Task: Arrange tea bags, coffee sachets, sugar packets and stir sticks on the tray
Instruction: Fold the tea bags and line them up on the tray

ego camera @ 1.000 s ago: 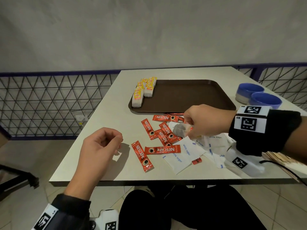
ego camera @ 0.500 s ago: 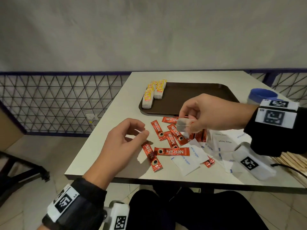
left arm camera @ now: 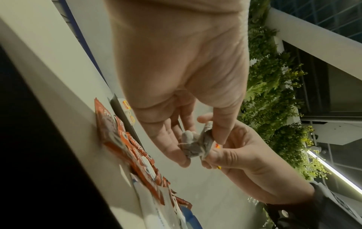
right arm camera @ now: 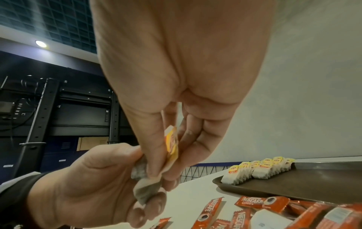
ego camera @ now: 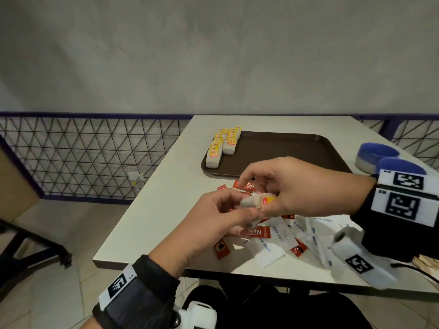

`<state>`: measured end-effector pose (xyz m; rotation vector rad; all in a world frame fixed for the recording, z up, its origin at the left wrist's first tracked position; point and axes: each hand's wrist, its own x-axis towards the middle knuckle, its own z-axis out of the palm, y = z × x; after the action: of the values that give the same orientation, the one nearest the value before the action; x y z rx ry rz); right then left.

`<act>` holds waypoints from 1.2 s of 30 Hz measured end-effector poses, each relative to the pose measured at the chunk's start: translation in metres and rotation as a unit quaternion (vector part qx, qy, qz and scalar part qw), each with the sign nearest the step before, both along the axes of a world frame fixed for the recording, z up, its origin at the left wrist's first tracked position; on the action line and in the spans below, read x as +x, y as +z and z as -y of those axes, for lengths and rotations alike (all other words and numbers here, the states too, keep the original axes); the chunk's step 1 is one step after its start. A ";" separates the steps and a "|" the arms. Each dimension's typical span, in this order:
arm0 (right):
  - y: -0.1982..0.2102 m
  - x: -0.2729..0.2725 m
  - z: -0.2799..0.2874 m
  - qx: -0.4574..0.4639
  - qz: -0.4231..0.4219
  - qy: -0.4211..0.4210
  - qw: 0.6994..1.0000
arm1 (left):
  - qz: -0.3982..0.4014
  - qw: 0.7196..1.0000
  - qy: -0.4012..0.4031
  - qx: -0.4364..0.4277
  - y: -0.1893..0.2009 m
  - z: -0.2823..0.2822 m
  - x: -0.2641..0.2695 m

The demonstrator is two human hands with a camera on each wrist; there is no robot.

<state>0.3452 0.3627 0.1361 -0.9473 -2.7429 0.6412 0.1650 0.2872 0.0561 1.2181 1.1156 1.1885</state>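
Since a second ago the left hand [ego camera: 213,214] has come up off the table [ego camera: 166,186] to meet the right hand [ego camera: 297,186] in mid-air, and the head view has swung so the table sits lower right.

Largest first: a pale table, w/ a dark brown tray [ego camera: 285,153] at its far side. Two short rows of tea bags [ego camera: 222,148] stand along the tray's left edge; the rest of the tray is bare. Near the front edge, red coffee sachets [ego camera: 259,232] and white sugar packets [ego camera: 270,252] lie mixed in a loose heap, off the tray. Pale sticks at the far right edge are prob. the stir sticks; too cropped to be sure.

Between the hands, above the heap, is one tea bag [ego camera: 251,201]. The left hand's fingers are curled round its crumpled pouch; the right hand pinches its yellow tag [right arm camera: 172,144] betw. thumb and fingers.

Risk, as a judgement: both hands pull on one soft bag, so a hard tug could tear the paper or snap the string. If the string is left loose, it may snag the standing rows and tip them when the bag goes in.
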 end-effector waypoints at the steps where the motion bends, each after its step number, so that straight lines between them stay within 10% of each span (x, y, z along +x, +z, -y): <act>1: -0.001 0.001 -0.001 -0.001 0.003 -0.006 1.000 | -0.006 1.000 0.005 0.000 0.000 0.000 0.000; 11: -0.004 0.005 -0.016 -0.358 -0.143 -0.124 0.914 | 0.058 0.993 0.093 0.030 0.003 -0.007 -0.010; 21: 0.012 -0.036 -0.094 -0.329 -0.161 -0.159 0.917 | -0.126 0.988 0.089 0.031 0.036 -0.076 -0.045; 30: -0.016 -0.087 -0.212 -0.295 -0.091 -0.204 0.929 | -0.531 0.845 0.053 0.039 0.014 -0.145 -0.085; 36: -0.035 -0.111 -0.252 -0.286 -0.028 -0.201 0.937 | -0.606 0.791 0.067 0.056 0.012 -0.169 -0.089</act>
<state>0.2338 0.6150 0.1012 -1.5180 -2.2246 1.3819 0.0764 0.4559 0.0678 2.1108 2.0849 0.4385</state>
